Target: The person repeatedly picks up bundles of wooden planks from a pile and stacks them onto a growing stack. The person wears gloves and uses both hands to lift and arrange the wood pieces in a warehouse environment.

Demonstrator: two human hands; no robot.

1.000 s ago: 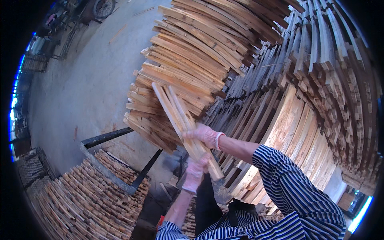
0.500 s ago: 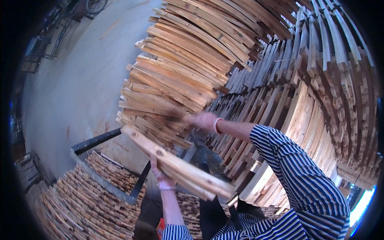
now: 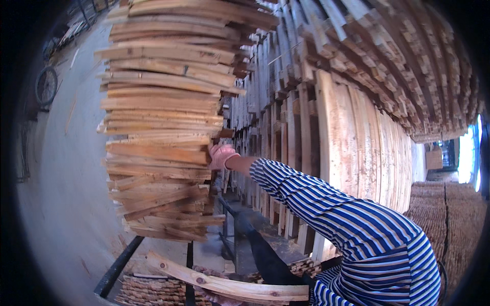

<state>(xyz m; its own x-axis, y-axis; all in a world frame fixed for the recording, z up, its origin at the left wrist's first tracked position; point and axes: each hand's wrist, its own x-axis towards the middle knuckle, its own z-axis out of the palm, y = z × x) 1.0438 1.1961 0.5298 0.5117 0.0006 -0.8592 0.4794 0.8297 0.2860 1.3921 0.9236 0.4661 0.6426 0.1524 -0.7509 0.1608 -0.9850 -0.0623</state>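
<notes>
Right hand (image 3: 222, 155), arm stretched out, fingers curled onto our tall plank stack's (image 3: 163, 127) edge. Left hand (image 3: 212, 291) low, gripping curved plank (image 3: 229, 285) over metal rack (image 3: 120, 268).

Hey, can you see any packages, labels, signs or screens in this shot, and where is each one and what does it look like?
None that I can make out: no package, label, sign or screen shows.
Tall stack of wooden slats: left of centre, pale tan boards laid flat; right hand in a pink glove rests against its end.
Curved wooden slat: bottom centre, pale with dark knots, at the left hand.
</notes>
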